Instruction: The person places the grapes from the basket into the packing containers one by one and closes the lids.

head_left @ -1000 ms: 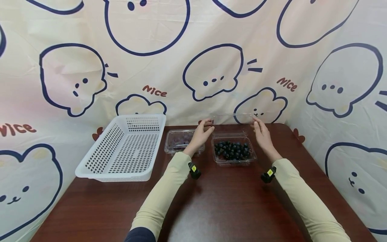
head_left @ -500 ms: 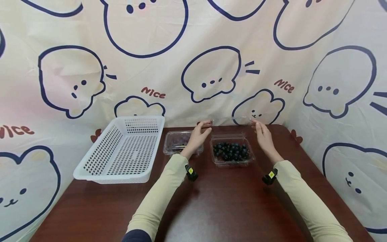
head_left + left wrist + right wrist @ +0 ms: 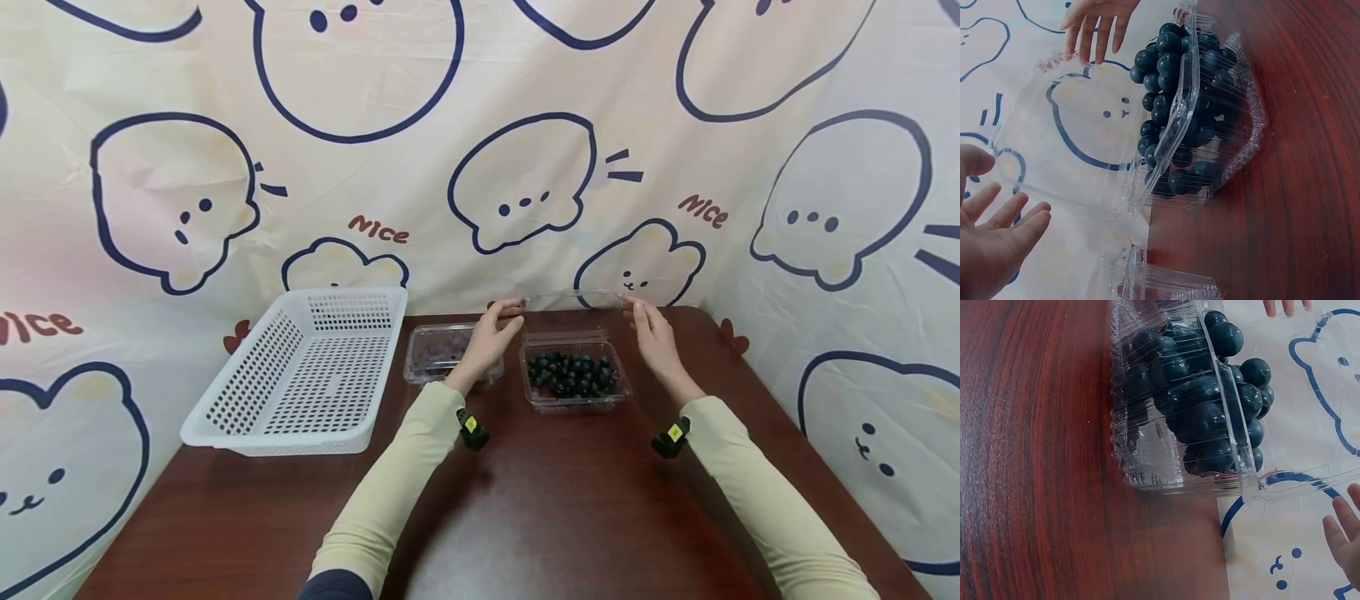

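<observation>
A clear plastic clamshell box (image 3: 576,402) holds dark round grapes (image 3: 573,375); its hinged lid (image 3: 1079,140) stands raised at the back. At the lid's left edge is my left hand (image 3: 487,340), thumb and fingers spread apart in the left wrist view. On the opposite side my right hand (image 3: 655,340) has its fingers extended, tips at the lid's edge. The right wrist view shows part of that hand beside the grapes. Whether each fingertip actually touches the clear plastic is hard to see.
Left of the clamshell box sits a second clear box (image 3: 435,354) with purplish contents, partly hidden by my left hand. A white perforated basket (image 3: 386,367) stands farther left on the brown table (image 3: 555,508). A printed cloth (image 3: 420,183) hangs close behind.
The raised lid appears slightly lower against the backdrop than a second ago, with both hands still at its sides. The head view has shifted a little; the box, grapes and basket stay put.
</observation>
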A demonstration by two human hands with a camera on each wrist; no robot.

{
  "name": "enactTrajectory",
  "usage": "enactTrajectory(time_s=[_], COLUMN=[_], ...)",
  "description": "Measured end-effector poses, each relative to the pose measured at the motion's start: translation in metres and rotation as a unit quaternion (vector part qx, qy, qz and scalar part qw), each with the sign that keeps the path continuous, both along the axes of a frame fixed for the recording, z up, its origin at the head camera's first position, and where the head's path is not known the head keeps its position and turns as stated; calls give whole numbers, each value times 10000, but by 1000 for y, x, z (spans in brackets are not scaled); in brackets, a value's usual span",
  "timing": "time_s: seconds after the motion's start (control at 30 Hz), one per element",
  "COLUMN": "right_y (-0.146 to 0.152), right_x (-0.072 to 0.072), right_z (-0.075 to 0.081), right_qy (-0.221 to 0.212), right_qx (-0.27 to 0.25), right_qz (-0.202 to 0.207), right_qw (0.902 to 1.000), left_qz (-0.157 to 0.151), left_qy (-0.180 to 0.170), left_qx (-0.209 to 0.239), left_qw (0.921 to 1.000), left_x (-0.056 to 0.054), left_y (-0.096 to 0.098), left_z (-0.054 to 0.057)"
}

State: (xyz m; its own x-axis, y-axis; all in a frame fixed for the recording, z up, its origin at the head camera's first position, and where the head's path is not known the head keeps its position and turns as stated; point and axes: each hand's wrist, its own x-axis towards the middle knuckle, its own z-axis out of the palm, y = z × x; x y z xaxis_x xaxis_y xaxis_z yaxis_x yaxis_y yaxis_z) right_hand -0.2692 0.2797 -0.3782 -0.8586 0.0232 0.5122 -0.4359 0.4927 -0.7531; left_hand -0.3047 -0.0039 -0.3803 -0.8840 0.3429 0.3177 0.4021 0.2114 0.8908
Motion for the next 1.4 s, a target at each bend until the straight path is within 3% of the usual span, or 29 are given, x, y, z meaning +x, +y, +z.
enactTrajectory(time_s=[0.13, 0.3, 0.4, 0.73, 0.87, 1.07, 1.17, 1.3, 1.4], right_y=[0, 0, -1, -1, 6, 15, 15, 14, 13], right_x=[0, 0, 1, 1, -10, -23, -23, -21, -20], right_z=[2, 5, 6, 5, -4, -17, -16, -15, -15], right_qy=[28, 47, 56, 23, 35, 188, 253, 223, 212], right_qx=[-80, -75, -14, 90, 53, 35, -14, -35, -70], right_qz=[96, 113, 74, -6, -36, -158, -200, -299, -374], right_qw=[9999, 9999, 10000, 10000, 10000, 9997, 9995, 9993, 9991], left_qz=[-92, -187, -206, -226, -174, 109, 57, 31, 193], left_qy=[-252, -214, -180, -89, -46, 189, 187, 171, 287], left_qx=[22, -24, -55, -47, 40, 126, 112, 151, 210], left_qw=[9996, 9996, 9996, 9997, 9998, 9997, 9997, 9997, 9992], left_x=[5, 21, 24, 26, 24, 6, 13, 13, 2], left_y=[-1, -2, -2, -2, -1, 2, 1, 0, 3], left_z=[11, 31, 34, 34, 31, 10, 18, 19, 7])
